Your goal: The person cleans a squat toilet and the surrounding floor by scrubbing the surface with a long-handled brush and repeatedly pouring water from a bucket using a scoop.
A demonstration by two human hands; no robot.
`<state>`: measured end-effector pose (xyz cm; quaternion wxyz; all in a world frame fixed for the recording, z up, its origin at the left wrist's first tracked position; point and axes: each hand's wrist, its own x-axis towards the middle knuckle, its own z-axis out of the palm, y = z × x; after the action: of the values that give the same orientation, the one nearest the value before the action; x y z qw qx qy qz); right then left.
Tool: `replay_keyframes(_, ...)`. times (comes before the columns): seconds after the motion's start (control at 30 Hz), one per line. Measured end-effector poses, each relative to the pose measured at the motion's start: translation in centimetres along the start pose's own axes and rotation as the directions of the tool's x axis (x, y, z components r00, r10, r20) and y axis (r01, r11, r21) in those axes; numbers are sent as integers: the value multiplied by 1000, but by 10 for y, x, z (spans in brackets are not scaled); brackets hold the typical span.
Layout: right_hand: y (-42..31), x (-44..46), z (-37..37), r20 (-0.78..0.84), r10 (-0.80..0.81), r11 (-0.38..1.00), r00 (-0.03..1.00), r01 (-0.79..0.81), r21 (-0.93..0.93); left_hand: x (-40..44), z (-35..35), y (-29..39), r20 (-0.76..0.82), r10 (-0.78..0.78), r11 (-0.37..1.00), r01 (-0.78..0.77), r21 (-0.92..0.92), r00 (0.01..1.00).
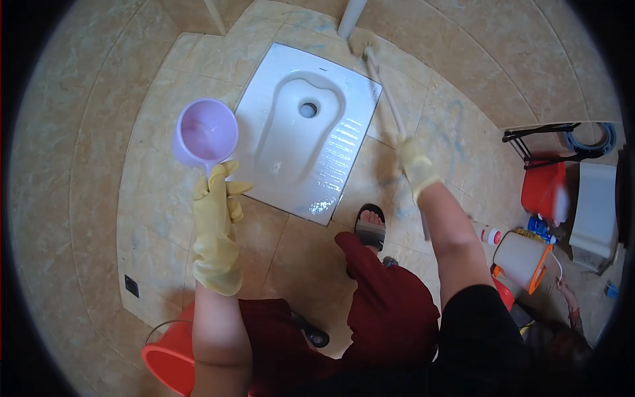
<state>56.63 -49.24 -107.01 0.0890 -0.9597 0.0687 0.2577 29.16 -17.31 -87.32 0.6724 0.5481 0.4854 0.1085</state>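
My left hand point(218, 218), in a yellow rubber glove, is closed on the handle of a lilac water dipper point(207, 132). The dipper hangs beside the left edge of a white squat toilet point(264, 86), its open top facing up. My right hand point(417, 165), gloved the same way, is wrapped round the pale shaft of a long-handled brush point(390, 102). The brush's brownish head rests on the floor by the wall, near the foot of a white pipe point(351, 18). The toilet's ribbed right side looks wet and shiny.
A red bucket point(169, 360) stands at my lower left. On the right are a white bucket with an orange rim point(522, 258), bottles point(542, 228), a red bin point(544, 188) and a black folding rack point(542, 142). Another person's hand point(567, 291) is near the white bucket's handle.
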Motion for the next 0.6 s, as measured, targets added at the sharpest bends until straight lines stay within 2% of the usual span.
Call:
replay_keyframes(0.03, 19, -21, 1, 64, 65, 997, 996, -62, -56, 2, -1, 0, 4, -17, 1000, 17, 4, 1000)
replay_keyframes(0.07, 47, -39, 15, 7, -8, 998, 1000, 9, -54, 3, -1, -1, 2, -34, 999, 34, 5, 999)
replay_keyframes(0.17, 50, -35, 25, -73, -115, 989, 991, 107, -101, 6, -5, 2, -25, -58, 998, 58, 16, 998)
replay_keyframes(0.27, -23, -2, 5, -85, -211, 971, 974, 199, -129, 11, -11, 3, -48, -94, 994, 96, 45, 994)
replay_keyframes(0.33, -74, 50, 8, -192, -272, 961, 943, 257, -100, 10, -14, 4, -72, -90, 995, 93, 29, 993)
replay_keyframes(0.4, -146, 66, -8, -55, -126, 977, 991, 133, 167, 12, -22, 5, -101, -82, 996, 84, 11, 992)
replay_keyframes(0.43, -177, 68, -3, -60, -146, 974, 987, 154, 165, 15, -28, 3, -124, -69, 998, 69, -4, 990)
replay_keyframes(0.5, -209, 57, 19, -6, -242, 907, 970, 228, 353, 9, -43, -2, -158, -84, 997, 82, -13, 984)
replay_keyframes(0.53, -216, 53, 21, -6, -259, 903, 966, 244, 353, 10, -49, 0, -189, -74, 997, 72, -21, 979)
replay_keyframes(0.6, -194, 50, 20, 85, -150, 957, 985, 123, 262, 14, -50, 2, -222, -72, 997, 66, -36, 972)
